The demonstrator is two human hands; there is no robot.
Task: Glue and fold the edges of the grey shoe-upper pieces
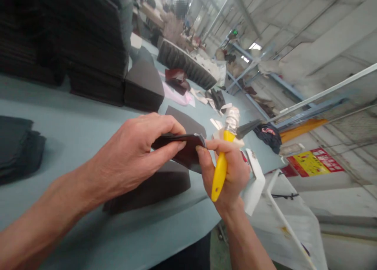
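Left hand point(132, 156): clamped on the dark piece point(188, 148), thumb under it, fingertips curled over the top edge.
Right hand point(232, 172): thumb and forefinger pinch the piece's other end, the other fingers wrap a yellow-handled brush point(220, 172), bristles sticking up past the knuckles.
Dark piece: held in the air between both sets of fingers.
Under the fingers: low stack point(159, 187) of similar dark pieces on the blue-grey table point(88, 124).
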